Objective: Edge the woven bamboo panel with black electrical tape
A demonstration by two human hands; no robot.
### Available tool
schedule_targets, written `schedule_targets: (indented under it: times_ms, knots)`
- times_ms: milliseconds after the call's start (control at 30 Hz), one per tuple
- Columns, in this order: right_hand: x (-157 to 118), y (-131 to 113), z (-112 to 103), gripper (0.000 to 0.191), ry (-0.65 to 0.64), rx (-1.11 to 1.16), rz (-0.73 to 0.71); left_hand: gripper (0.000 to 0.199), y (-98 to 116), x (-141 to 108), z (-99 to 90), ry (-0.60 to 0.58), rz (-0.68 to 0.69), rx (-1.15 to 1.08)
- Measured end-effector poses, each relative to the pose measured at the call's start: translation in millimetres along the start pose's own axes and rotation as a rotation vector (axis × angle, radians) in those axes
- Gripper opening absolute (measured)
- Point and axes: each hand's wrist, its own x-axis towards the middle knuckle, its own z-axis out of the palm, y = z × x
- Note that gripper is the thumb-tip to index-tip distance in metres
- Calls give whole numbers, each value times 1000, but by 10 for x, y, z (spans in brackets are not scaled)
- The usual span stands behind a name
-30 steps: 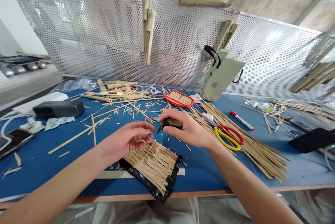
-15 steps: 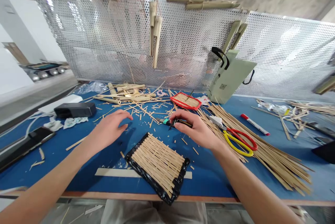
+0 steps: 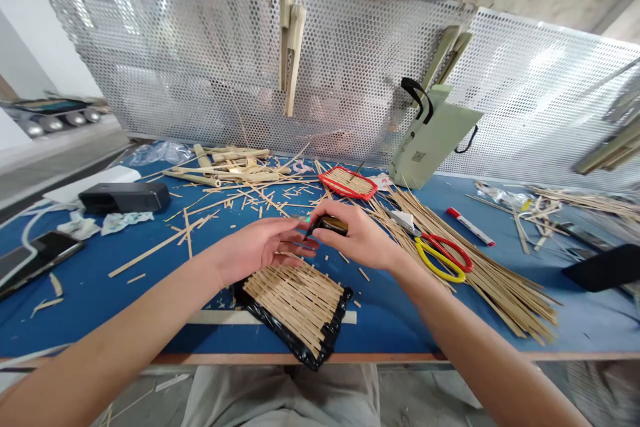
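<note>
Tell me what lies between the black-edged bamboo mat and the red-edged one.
In the head view: the left hand's fingertips, the right hand gripping a small black object, then loose bamboo scraps on the blue table.

A small tool [image 3: 330, 225] sits within the right hand's fingers [image 3: 353, 217]. Just below the left hand's fingers [image 3: 295, 240] lies a woven bamboo mat [image 3: 293, 304]. Further right, scissors [image 3: 443, 257] seemingly rest on bamboo strips [image 3: 505, 294].

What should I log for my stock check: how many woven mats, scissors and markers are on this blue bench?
Black-edged woven bamboo mat: 1
Red-edged woven bamboo mat: 1
Scissors with red and yellow handles: 1
Red-capped white marker: 1
Total: 4
</note>
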Motion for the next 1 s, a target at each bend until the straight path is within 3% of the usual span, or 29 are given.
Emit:
schedule_targets:
  times_ms: [200, 333, 467, 600, 767, 1000]
  knots:
    - [-53, 5, -40, 10, -41, -130, -51, 30, -84, 42, -164, 58, 21, 89]
    - [-49, 1, -34, 11, -63, -204, -32, 25, 6, 75, -208, 64, 101, 282]
    - [-27, 103, -16, 27, -109, -212, 53, 18, 157, 157, -283, 103, 245, 532]
    - [-36, 193, 27, 35, -172, -83, 113, 15, 218, 232, -382, 111, 299, 695]
    - [-78, 251, 118, 21, -77, 93, 238, 13, 143, 227, -417, 94, 330, 602]
    - [-174, 383, 132, 58, 37, 605, 460, 12, 89, 108, -335, 100, 465, 789]
